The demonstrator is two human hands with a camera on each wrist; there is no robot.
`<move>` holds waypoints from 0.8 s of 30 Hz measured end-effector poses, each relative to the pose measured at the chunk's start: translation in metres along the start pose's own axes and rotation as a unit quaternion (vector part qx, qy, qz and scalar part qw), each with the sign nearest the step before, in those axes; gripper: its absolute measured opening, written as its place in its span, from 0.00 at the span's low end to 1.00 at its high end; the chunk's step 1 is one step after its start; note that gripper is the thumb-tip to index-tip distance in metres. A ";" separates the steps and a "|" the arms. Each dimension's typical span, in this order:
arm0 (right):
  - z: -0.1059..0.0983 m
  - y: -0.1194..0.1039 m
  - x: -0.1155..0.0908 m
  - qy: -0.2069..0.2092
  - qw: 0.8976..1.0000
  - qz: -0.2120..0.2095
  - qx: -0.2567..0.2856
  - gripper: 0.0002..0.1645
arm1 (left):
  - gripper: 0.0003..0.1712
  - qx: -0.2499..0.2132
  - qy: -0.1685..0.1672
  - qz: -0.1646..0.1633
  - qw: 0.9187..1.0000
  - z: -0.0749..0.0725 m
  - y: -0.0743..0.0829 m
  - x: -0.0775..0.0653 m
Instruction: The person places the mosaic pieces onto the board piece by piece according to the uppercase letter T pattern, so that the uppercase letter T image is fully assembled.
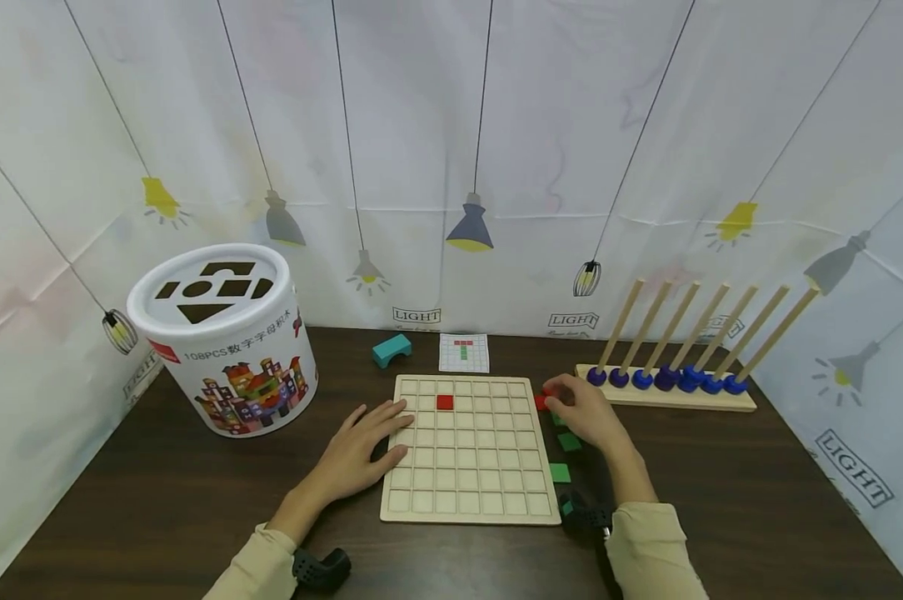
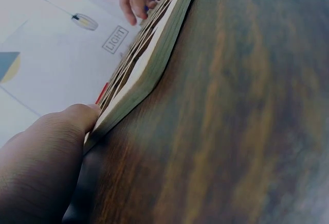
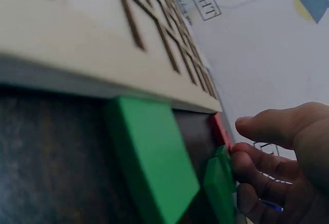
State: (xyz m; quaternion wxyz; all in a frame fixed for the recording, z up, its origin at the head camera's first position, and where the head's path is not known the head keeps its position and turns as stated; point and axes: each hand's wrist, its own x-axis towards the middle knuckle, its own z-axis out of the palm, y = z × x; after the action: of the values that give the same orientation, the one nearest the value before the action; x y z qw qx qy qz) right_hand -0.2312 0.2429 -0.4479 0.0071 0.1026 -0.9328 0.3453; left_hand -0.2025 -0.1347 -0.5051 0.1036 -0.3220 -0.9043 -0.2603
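A square wooden grid board (image 1: 466,458) lies on the table with one red square tile (image 1: 445,402) in a cell near its top. My left hand (image 1: 357,450) rests on the board's left edge, fingers spread; the left wrist view shows a fingertip on the rim. Beyond the board's right edge, my right hand (image 1: 586,417) reaches down to a loose red tile (image 1: 541,403). Its thumb and index finger (image 3: 262,162) stand apart, the index tip at the red and green tiles. Several green tiles (image 1: 560,473) lie along that edge, some partly hidden by the hand.
Behind the board lies a small card (image 1: 477,360) printed with a red and green T pattern. A teal arch block (image 1: 391,350) sits left of it. A white bucket (image 1: 222,367) stands at left, a pegged wooden rack (image 1: 669,396) with blue beads at right.
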 end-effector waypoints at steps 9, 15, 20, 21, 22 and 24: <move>0.006 0.004 0.001 -0.018 0.999 -0.012 -0.037 0.17 | 0.28 -0.003 -0.006 -0.004 1.000 -0.002 0.001 0.000; 0.010 0.004 0.004 -0.006 0.999 -0.011 -0.046 0.17 | 0.28 0.003 -0.009 -0.007 1.000 -0.005 0.000 -0.001; 0.009 0.003 0.004 0.010 1.000 -0.015 -0.024 0.14 | 0.28 0.002 -0.015 -0.010 1.000 -0.005 0.001 0.000; 0.009 0.003 0.004 0.015 1.000 -0.014 -0.020 0.14 | 0.28 0.002 -0.016 -0.011 1.000 -0.004 0.001 0.001; 0.009 0.004 0.004 0.019 1.000 -0.012 -0.016 0.13 | 0.28 0.002 -0.017 -0.011 1.000 -0.004 0.001 0.001; 0.010 0.005 0.004 0.024 1.000 -0.005 -0.010 0.13 | 0.28 0.002 -0.021 -0.014 1.000 -0.003 0.001 0.001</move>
State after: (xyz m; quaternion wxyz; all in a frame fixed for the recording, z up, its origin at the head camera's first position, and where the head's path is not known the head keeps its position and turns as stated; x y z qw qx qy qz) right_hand -0.2358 0.2396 -0.4589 0.0326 0.0988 -0.9352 0.3385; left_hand -0.2025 -0.1354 -0.5015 0.0821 -0.3145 -0.9112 -0.2530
